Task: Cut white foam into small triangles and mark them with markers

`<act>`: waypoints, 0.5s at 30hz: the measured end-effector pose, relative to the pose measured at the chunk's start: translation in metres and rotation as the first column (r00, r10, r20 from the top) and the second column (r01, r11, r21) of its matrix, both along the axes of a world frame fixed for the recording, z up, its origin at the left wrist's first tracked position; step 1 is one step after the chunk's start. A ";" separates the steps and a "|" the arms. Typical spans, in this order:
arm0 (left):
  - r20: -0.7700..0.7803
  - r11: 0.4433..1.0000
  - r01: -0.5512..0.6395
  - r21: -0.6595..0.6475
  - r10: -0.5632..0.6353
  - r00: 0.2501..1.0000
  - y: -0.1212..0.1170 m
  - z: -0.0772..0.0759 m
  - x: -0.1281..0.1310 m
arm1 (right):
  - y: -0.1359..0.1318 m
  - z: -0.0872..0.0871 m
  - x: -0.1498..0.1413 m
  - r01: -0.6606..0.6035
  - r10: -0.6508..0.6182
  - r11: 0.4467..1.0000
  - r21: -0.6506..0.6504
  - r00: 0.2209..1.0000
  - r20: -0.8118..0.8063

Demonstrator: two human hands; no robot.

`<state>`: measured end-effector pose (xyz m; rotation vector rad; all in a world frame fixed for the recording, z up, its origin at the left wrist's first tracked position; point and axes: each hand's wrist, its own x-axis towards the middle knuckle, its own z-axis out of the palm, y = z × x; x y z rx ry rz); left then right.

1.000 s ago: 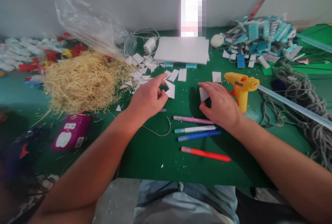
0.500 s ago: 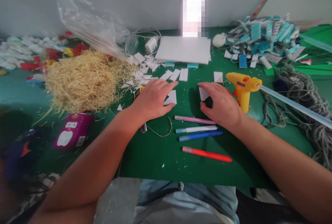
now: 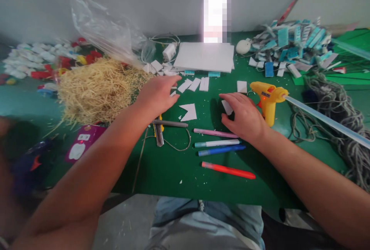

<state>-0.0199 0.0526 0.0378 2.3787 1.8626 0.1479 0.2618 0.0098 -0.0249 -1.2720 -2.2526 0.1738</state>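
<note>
My left hand (image 3: 157, 95) is over the white scraps beside the straw, its thumb and fingers apart, and a scrap (image 3: 173, 93) shows between them. To its right lies a white notched piece (image 3: 189, 112) on the green table (image 3: 173, 173). My right hand (image 3: 244, 113) rests with thumb and forefinger spread around a small white piece (image 3: 227, 107), partly hidden by the hand; whether the fingers touch it I cannot tell. Below my left hand are a utility knife (image 3: 159, 134) and a grey pen (image 3: 173, 124). Several strips (image 3: 195, 84) lie between the hands.
A yellow glue gun (image 3: 268, 101) stands right of my right hand. Several markers (image 3: 228, 170) lie in front. Straw (image 3: 95, 92) and a purple power box (image 3: 83, 140) are left. White sheets (image 3: 204, 57), blue-white pieces (image 3: 295, 45) and grey yarn (image 3: 341, 115) lie behind and right.
My left hand has moved left and away from the notched piece, uncovering the knife and grey pen. The small piece by my right hand has turned slightly; that hand stays nearly still.
</note>
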 end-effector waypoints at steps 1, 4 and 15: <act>-0.011 1.000 0.016 -0.006 -0.016 1.000 0.004 -0.002 0.003 | 0.000 0.000 0.000 0.001 -0.001 1.000 -0.001 1.000 0.001; -0.012 0.997 0.067 -0.037 -0.067 0.998 0.016 -0.010 0.011 | -0.001 0.001 -0.001 0.013 -0.013 1.000 0.003 1.000 0.000; 0.370 0.997 -0.073 -0.031 0.079 0.926 0.037 -0.026 0.006 | -0.003 0.004 -0.003 0.035 -0.035 0.998 -0.048 0.999 0.001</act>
